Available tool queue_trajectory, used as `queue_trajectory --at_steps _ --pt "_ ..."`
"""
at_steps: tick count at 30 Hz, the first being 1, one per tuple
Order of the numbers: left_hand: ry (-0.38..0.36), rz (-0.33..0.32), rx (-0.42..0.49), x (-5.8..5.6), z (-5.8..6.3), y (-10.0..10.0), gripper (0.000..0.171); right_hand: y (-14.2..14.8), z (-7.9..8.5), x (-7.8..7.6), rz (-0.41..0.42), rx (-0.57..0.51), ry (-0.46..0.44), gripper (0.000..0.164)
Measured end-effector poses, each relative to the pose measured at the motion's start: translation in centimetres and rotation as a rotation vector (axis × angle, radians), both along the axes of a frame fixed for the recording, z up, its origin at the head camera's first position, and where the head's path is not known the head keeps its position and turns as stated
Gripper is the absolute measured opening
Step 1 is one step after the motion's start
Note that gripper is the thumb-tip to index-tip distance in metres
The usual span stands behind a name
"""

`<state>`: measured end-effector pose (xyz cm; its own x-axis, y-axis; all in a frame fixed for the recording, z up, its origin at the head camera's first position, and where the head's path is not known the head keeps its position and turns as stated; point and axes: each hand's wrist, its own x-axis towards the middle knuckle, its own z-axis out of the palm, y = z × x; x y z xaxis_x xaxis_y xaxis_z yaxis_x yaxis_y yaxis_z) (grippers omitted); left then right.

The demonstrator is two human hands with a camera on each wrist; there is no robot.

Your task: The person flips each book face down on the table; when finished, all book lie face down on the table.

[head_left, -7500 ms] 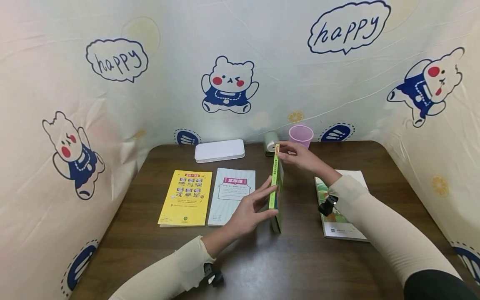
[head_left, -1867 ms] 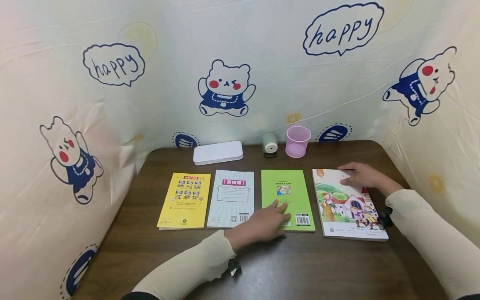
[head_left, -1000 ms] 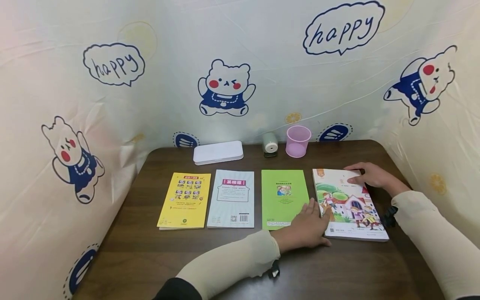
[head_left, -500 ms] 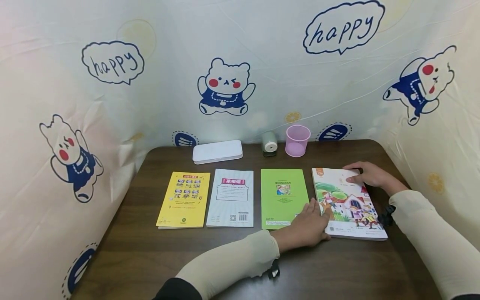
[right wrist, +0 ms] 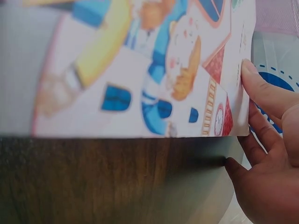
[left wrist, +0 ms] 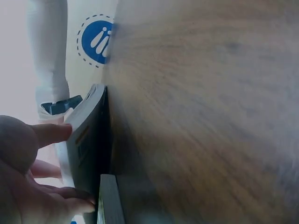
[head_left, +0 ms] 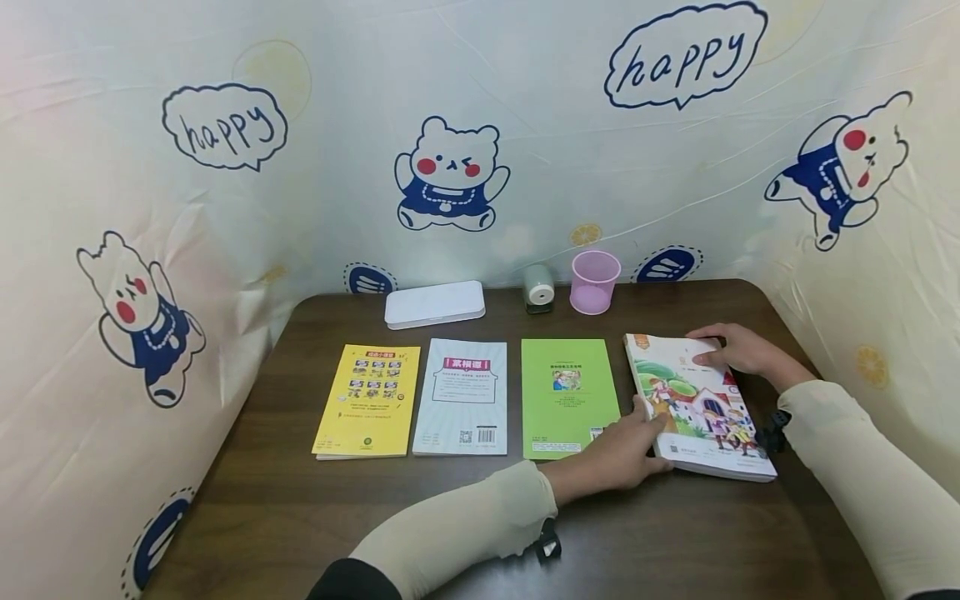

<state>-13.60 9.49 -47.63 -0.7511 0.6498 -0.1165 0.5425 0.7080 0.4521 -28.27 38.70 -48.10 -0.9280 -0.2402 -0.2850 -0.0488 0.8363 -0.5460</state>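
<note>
A thick book with a cartoon cover of children and a house [head_left: 708, 408] is at the right of the row, its left side tilted up off the table. My left hand [head_left: 618, 450] grips its left edge, thumb on the cover. The left wrist view shows fingers of that hand [left wrist: 37, 186] reaching under the raised book [left wrist: 81, 140]. At the top right corner my right hand [head_left: 738, 348] holds the book, its thumb on the cover. In the right wrist view, fingers of this hand [right wrist: 268, 140] lie behind the book's edge. The green book [head_left: 567, 392] lies flat beside my left hand.
A pale blue book [head_left: 461, 396] and a yellow book [head_left: 367, 400] lie flat further left on the wooden table [head_left: 450, 525]. Along the back stand a white flat case [head_left: 435, 304], a pale green pencil sharpener [head_left: 538, 287] and a pink cup [head_left: 595, 283].
The green book, upright in both hands at first, was laid flat. My left hand moved right to the cartoon-covered book, and its left side has risen. The right hand has stayed at its corner lately.
</note>
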Motion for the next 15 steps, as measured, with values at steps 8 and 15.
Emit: queue_trajectory --at_steps 8,15 --pt "-0.012 0.032 0.176 0.06 0.09 -0.1 0.066 -0.15 -0.05 -0.1 0.016 -0.006 0.016 0.058" --pt "0.028 0.02 0.305 0.26 0.23 -0.19 0.06 -0.58 0.3 0.05 0.025 -0.033 0.001 0.058"
